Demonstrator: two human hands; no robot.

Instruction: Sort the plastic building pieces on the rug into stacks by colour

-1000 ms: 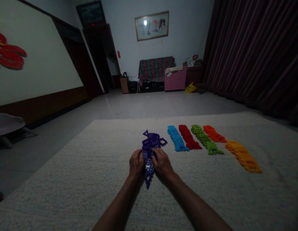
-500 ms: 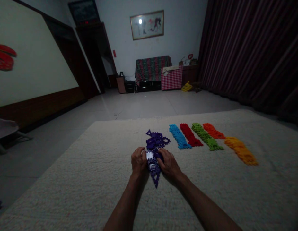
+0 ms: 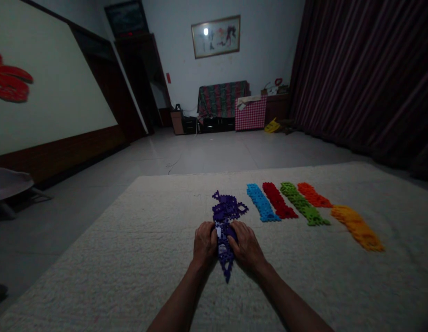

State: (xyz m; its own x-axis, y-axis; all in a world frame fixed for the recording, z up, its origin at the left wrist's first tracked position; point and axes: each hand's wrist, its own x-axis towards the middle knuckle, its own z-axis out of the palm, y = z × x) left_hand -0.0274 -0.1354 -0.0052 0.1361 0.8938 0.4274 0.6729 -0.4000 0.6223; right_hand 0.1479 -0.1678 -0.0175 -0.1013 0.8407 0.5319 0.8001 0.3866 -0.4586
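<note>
Purple toothed-edge building pieces (image 3: 225,249) lie in front of me, with pale or shiny patches among them. My left hand (image 3: 205,242) is closed around the left edge of these pieces, thumb on top. From the right side, my right hand (image 3: 246,243) grips them too, its thumb over a purple piece. A pointed triangular piece sticks out toward me between my wrists. More loose purple pieces (image 3: 228,206) are spread just beyond my fingers. What my curled fingertips touch underneath is hidden.
Overlapping rows of blue pieces (image 3: 262,203), red pieces (image 3: 279,200), green pieces (image 3: 304,203), orange pieces (image 3: 313,194) and yellow pieces (image 3: 357,227) lie to the right on the cream blanket (image 3: 131,240). A stool-like seat (image 3: 11,182) stands at the left. A dark curtain (image 3: 359,83) hangs at the right.
My left thumb has come over the pale part of the purple pieces, and both hands have drawn closer around them. The whole view has shifted slightly.
</note>
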